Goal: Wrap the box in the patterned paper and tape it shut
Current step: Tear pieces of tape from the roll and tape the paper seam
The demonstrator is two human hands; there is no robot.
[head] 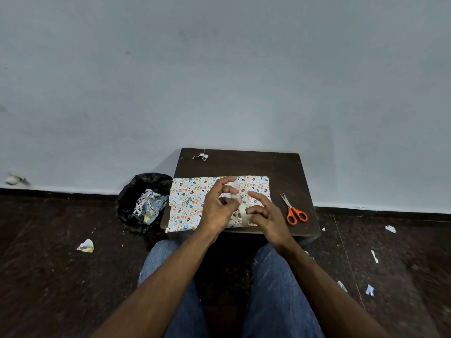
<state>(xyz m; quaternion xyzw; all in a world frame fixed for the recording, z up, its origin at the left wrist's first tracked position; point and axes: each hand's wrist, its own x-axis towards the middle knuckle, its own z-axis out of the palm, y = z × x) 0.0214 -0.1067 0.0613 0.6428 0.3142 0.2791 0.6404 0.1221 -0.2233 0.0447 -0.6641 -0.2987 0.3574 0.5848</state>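
Tape (pixel 241 211) is stretched between the left hand (pixel 219 208) and right hand (pixel 266 215), both pinching it above the patterned paper (pixel 190 201) at the table's (pixel 288 167) near edge, probably to peel a strip; orange scissors (pixel 294 212) wait near its right edge.

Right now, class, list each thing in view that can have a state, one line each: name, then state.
patterned paper: spread flat on the table, box not visible.
tape roll: held between both hands, a strip being pulled out.
left hand: gripping the tape.
right hand: gripping the tape roll.
scissors: blades closed, lying unused on the table.
bin: open, holding paper scraps.
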